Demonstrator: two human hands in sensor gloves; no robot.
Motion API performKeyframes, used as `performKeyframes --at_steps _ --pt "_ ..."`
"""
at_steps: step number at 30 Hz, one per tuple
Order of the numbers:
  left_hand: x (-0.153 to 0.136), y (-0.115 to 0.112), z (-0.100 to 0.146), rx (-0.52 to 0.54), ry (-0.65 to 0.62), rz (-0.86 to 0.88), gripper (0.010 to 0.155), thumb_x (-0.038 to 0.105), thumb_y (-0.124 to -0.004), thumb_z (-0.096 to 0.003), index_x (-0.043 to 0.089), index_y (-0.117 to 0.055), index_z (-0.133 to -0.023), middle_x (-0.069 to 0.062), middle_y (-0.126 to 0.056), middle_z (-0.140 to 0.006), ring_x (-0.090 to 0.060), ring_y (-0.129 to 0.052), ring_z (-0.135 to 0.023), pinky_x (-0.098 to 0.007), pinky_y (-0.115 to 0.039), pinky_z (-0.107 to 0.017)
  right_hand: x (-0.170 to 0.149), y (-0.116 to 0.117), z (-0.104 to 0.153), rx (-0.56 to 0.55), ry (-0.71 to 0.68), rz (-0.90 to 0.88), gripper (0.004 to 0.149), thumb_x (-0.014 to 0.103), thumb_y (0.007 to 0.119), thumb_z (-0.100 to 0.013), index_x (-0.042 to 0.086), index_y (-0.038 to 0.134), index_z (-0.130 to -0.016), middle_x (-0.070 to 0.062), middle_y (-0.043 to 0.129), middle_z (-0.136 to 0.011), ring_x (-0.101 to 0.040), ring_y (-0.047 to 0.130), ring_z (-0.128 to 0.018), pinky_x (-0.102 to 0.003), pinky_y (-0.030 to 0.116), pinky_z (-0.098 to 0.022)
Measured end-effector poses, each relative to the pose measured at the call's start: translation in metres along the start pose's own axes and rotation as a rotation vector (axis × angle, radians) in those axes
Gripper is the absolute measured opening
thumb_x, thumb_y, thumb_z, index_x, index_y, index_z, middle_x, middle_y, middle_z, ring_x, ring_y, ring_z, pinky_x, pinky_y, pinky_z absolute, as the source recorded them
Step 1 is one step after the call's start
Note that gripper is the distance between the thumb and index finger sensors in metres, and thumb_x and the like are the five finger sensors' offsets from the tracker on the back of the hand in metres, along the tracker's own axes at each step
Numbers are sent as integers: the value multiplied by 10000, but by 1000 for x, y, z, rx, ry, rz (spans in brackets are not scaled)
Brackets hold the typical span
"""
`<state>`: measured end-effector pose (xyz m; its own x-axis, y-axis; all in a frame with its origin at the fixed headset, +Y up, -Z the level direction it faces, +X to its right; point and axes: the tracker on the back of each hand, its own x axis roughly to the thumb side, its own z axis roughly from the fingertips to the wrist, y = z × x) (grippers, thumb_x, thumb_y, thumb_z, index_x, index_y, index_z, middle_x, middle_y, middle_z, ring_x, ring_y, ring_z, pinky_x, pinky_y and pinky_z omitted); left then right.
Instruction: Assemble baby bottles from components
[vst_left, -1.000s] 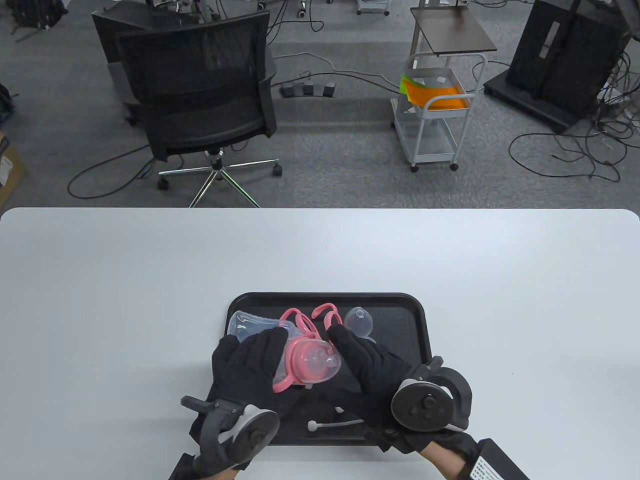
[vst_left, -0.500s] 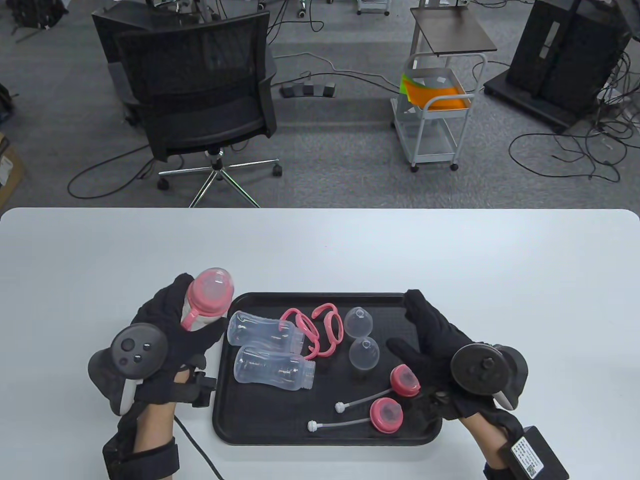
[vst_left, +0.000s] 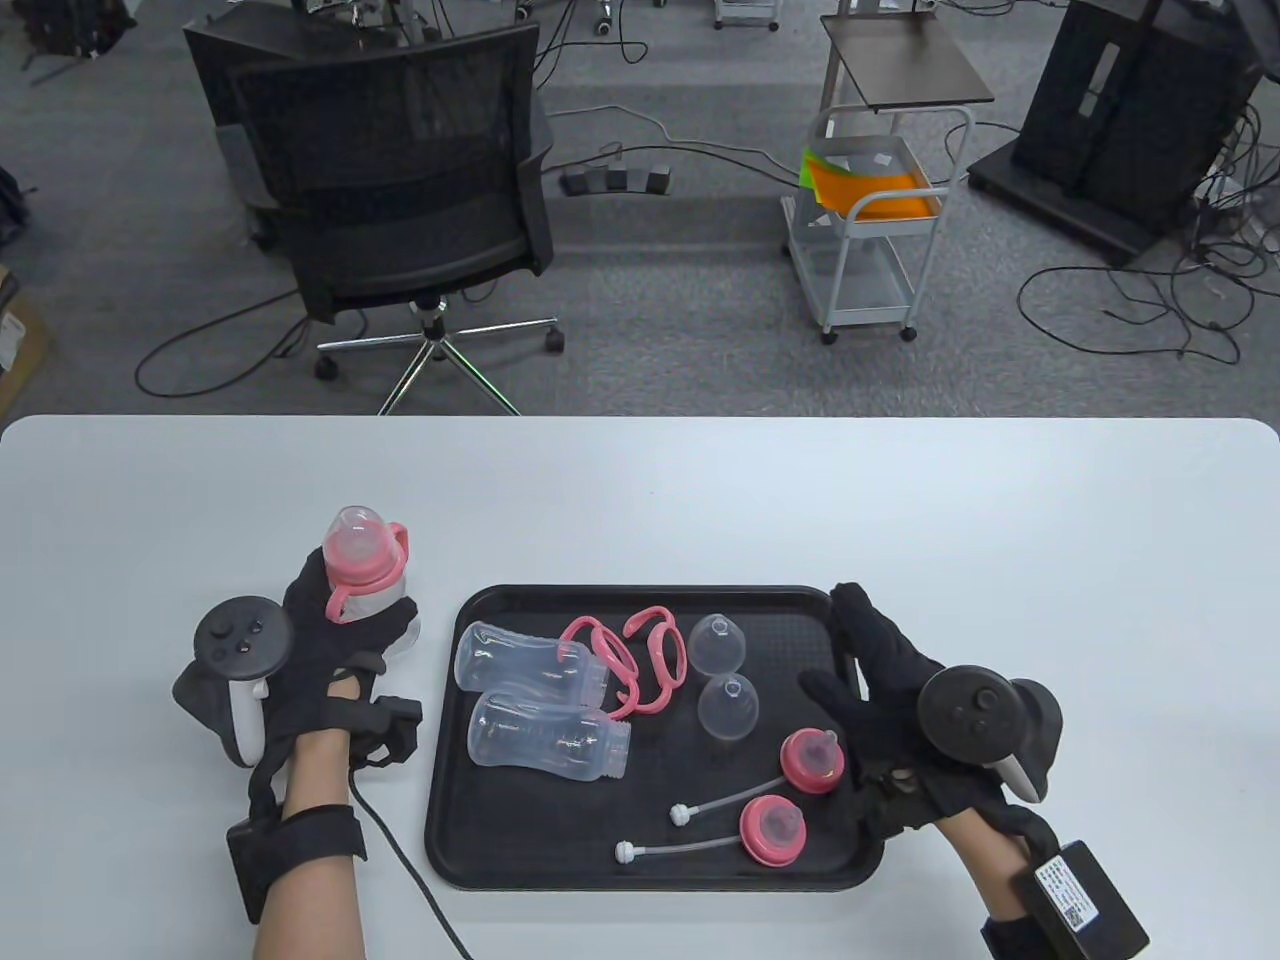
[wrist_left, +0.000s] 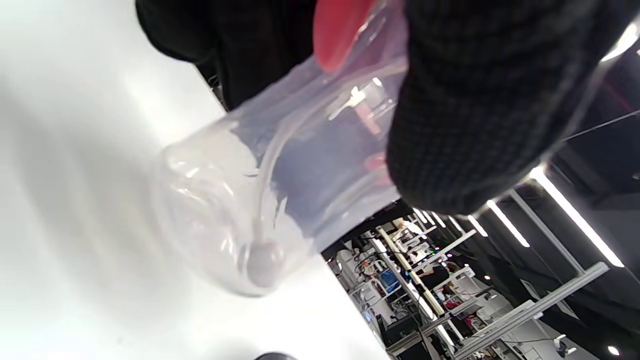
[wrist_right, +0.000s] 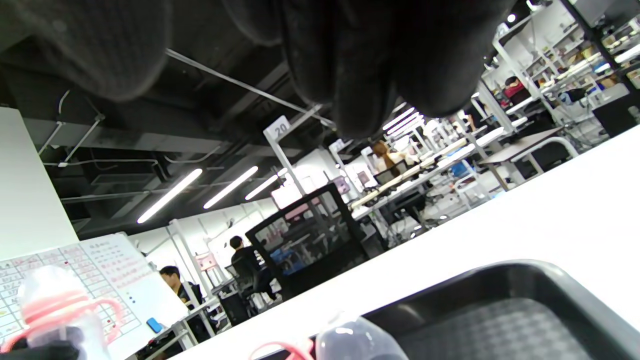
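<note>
My left hand (vst_left: 335, 640) grips an assembled baby bottle (vst_left: 362, 570) with a pink collar and handles, upright on the white table left of the black tray (vst_left: 470, 850). In the left wrist view the bottle's clear base (wrist_left: 225, 220) sits on the table with a straw weight inside. My right hand (vst_left: 880, 670) is open and empty over the tray's right edge. In the tray lie two clear bottles (vst_left: 545, 735), two pink handle rings (vst_left: 630, 660), two clear caps (vst_left: 725, 680) and two pink nipple collars with straws (vst_left: 790, 795).
The white table (vst_left: 900, 500) stretches wide around the tray. A black office chair (vst_left: 400, 200) and a white cart (vst_left: 870, 220) stand beyond the table's far edge. A cable (vst_left: 400, 880) runs from my left wrist strap.
Both hands left the tray's middle. My left hand carried the assembled bottle left off the tray and stood it upright on the table. My right hand moved to the tray's right edge, empty.
</note>
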<state>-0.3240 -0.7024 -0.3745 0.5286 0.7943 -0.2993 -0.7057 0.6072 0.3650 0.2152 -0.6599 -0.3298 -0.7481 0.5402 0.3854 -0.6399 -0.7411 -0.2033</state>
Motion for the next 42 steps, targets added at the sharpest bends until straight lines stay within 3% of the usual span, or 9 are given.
performKeyframes --at_steps 11,16,21,23,27,31,37,42 --pt "-24 -29 -16 2 125 48 1034 597 -1161 -273 423 -560 -1096 130 -688 -1095 -166 -885 -1013 -462 -633 -881 -4 3 1 21 6 15 842 538 793 -395 158 460 -1069 -133 708 -1002 -352 895 -826 -505 830 -580" --pt "-37 -37 -21 0 114 40 1031 608 -1153 -272 439 -545 -1088 146 -678 -1095 -141 -885 -1023 -423 -645 -891 -6 6 0 50 12 12 837 532 794 -395 155 468 -1067 -139 709 -1000 -366 892 -823 -514 828 -575" --pt "-37 -39 -23 -21 119 76 1019 580 -1146 -296 454 -520 -1090 145 -653 -1111 -145 -840 -1057 -456 -614 -894 -6 7 0 53 11 16 836 530 796 -394 154 471 -1066 -139 713 -998 -366 896 -818 -514 827 -574" --pt "-38 -40 -23 -28 120 83 1014 569 -1144 -303 456 -514 -1091 143 -645 -1117 -191 -797 -1081 -533 -582 -879 -6 6 0 55 12 16 836 530 796 -394 153 471 -1067 -139 713 -998 -365 895 -820 -515 828 -573" --pt "-40 -39 -19 -22 108 73 1007 548 -1128 -324 443 -490 -1097 127 -578 -1148 -217 -739 -1104 -582 -552 -862 -7 6 0 54 13 18 836 529 796 -394 153 472 -1066 -140 713 -997 -364 897 -818 -515 829 -572" --pt "-38 -35 -8 0 56 -7 1178 587 -1112 -317 378 -291 -1136 77 -379 -1200 -267 -617 -1144 -611 -509 -848 -6 6 1 54 10 22 837 529 797 -393 152 472 -1066 -141 714 -996 -366 896 -817 -517 829 -569" --pt "-25 -21 15 49 -36 -36 1309 628 -1084 -315 276 -110 -1117 -58 -49 -1159 -414 -211 -1127 -675 -307 -796 -6 1 5 34 7 30 839 532 795 -392 152 472 -1066 -141 714 -996 -364 898 -815 -515 830 -569" --pt "-1 -3 35 119 -172 -48 1336 682 -1052 -325 272 -51 -1109 -83 37 -1130 -422 -88 -1101 -693 -228 -774 -8 -5 6 5 22 37 840 537 792 -394 152 470 -1067 -139 712 -998 -362 896 -819 -512 831 -570"
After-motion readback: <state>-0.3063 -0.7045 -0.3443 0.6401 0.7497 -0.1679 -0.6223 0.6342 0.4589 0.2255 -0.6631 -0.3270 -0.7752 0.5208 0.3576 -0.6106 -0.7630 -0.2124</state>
